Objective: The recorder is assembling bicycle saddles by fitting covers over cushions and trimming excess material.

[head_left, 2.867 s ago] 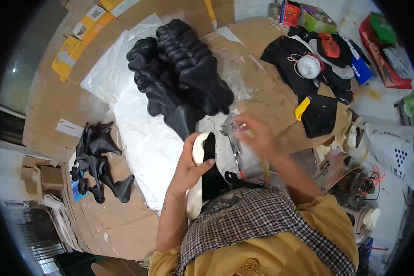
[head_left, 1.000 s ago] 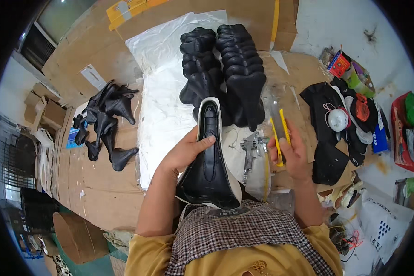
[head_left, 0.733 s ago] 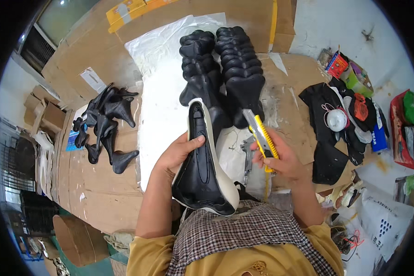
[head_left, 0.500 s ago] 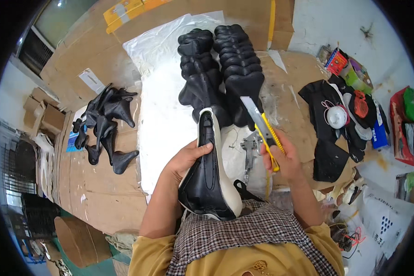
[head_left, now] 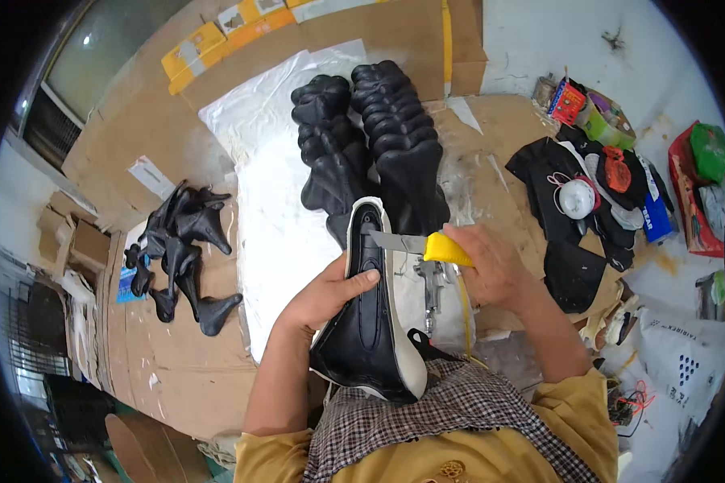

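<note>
A bicycle saddle (head_left: 361, 342), black-shelled underneath with a pale cover edge around its rim, is held upside down against my apron, narrow nose pointing away. My left hand (head_left: 322, 299) grips its left side, thumb lying on the black underside. In my right hand (head_left: 495, 266) is a yellow utility knife (head_left: 447, 249), turned sideways with the blade extended to the left. The blade's tip lies over the saddle's nose; whether it touches the shell I cannot tell. Just right of the saddle, a metal air tool (head_left: 429, 290) rests on the table, partly hidden beneath the knife.
Two rows of nested black saddles (head_left: 403, 153) stand beyond my hands on a white sheet (head_left: 270, 241). Loose black saddle-like pieces (head_left: 193, 258) are piled at left on the cardboard-covered table (head_left: 177, 346). Black cloth (head_left: 572, 278) and a white round object (head_left: 577, 198) lie at right.
My right hand has swung the knife from pointing up and away to lying sideways, its blade now over the saddle's nose. The left hand keeps its grip. The view has shifted slightly.
</note>
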`<state>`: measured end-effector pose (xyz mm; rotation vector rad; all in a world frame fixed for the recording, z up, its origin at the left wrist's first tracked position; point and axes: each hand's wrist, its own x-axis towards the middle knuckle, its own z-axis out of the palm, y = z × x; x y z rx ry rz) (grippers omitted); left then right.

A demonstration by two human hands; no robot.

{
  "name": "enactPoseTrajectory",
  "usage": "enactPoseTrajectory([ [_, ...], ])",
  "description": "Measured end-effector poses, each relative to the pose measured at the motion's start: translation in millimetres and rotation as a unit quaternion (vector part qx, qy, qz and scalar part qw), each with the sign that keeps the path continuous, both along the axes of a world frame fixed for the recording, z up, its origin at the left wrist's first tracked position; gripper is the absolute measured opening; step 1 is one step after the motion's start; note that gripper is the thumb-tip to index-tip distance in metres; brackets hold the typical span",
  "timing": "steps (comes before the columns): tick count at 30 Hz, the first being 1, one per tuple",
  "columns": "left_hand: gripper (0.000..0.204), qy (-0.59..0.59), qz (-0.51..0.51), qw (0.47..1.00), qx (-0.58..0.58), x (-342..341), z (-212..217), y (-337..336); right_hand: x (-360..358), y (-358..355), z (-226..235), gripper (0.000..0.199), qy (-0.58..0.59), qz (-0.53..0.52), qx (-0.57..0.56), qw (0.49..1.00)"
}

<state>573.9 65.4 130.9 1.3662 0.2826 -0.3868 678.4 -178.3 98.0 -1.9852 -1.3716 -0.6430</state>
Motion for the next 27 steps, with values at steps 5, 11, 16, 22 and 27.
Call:
enactPoseTrajectory([
  [5,0.047,-0.053,-0.017,0.998,-0.005,0,5,-1,12,-4,23,0.050,-0.071,0.006,-0.022,0.997],
  [11,0.049,-0.054,-0.032,0.998,0.028,-1,10,-5,23,-4,49,0.043,-0.203,-0.049,-0.046,0.977],
  [16,0.050,-0.099,-0.053,0.993,0.021,-2,6,-2,30,0,60,0.039,-0.252,-0.088,-0.039,0.963],
  [22,0.054,-0.095,-0.075,0.990,0.074,1,20,-11,37,-2,60,0.034,-0.243,-0.159,-0.018,0.957],
  [27,0.055,-0.103,-0.085,0.988,0.078,0,21,-12,37,7,62,0.032,-0.266,-0.156,0.008,0.951],
])
